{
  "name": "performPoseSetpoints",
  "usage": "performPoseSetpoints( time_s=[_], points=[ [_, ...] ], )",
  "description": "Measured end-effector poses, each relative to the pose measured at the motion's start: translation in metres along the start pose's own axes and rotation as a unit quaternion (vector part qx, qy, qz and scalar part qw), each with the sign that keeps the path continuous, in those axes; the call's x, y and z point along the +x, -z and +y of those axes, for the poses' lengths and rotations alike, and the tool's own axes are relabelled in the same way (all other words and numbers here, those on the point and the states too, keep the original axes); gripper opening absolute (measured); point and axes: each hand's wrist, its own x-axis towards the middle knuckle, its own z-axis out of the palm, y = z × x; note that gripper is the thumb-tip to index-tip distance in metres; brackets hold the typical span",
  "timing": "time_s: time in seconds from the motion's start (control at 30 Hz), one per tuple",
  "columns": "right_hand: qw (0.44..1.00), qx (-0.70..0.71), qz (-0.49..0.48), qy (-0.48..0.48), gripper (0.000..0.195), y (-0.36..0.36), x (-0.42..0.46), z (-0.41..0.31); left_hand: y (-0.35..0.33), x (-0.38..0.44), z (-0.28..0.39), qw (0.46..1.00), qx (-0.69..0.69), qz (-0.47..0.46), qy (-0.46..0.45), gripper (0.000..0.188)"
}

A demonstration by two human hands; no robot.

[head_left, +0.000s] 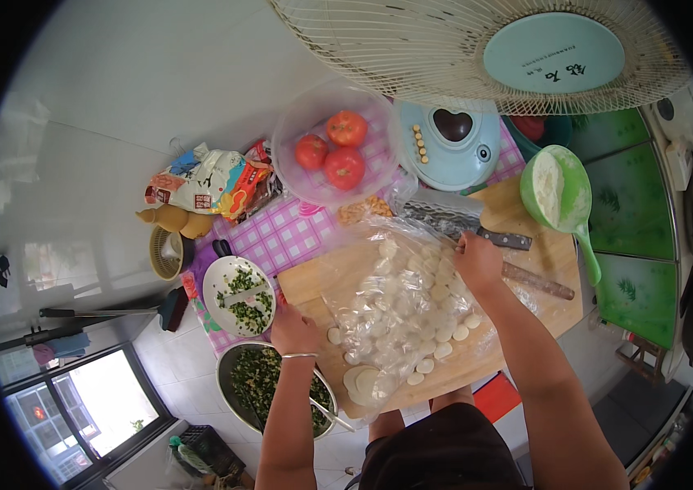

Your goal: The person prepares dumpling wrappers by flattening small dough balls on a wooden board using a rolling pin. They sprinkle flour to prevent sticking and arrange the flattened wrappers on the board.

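Observation:
A clear plastic sheet [377, 294] lies over many small pale dough pieces [426, 331] on a wooden board [303, 288]. My right hand [480, 262] pinches the sheet's upper right edge, close to the handle of a cleaver [444, 214] and a wooden rolling pin [536, 280]. At the board's left edge is my left hand [294, 331], beside the rim of a white plate [215, 306] of chopped greens; its fingertips are hidden, so its grip is unclear. Below it stands a metal bowl [224, 386] of chopped green filling with a utensil. Flattened dough rounds [362, 383] lie near the front edge.
Behind the board stand a clear plastic bowl [285, 171] with three tomatoes [344, 168], a light blue appliance [453, 162] and food packages [212, 184]. A green ladle [573, 202] with flour rests at the right. An electric fan [554, 52] overhangs the far side.

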Motion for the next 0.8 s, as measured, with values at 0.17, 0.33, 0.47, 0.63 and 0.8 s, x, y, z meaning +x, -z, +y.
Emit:
performPoseSetpoints(
  time_s=[0.17,0.33,0.47,0.63,0.8],
  points=[
    [0.993,-0.013,0.108,0.038,0.027,0.014,-0.005,0.01,-0.007,-0.026,0.085,0.927,-0.161,0.113,-0.319,0.055],
    [0.982,-0.113,0.102,0.116,0.046,0.039,-0.003,0.042,-0.028,-0.009,0.163,0.927,-0.096,0.01,-0.364,0.072],
    [0.985,-0.083,0.066,0.135,0.045,0.043,0.015,0.069,-0.043,0.002,0.171,0.924,-0.021,-0.062,-0.376,0.078],
    [0.988,0.002,0.042,0.149,0.032,0.069,0.01,0.065,-0.041,0.0,0.151,0.911,0.002,-0.087,-0.403,0.086],
    [0.988,0.079,0.004,0.134,0.031,0.094,-0.011,0.075,-0.042,-0.022,0.121,0.933,-0.028,-0.072,-0.352,0.102]
  ],
)
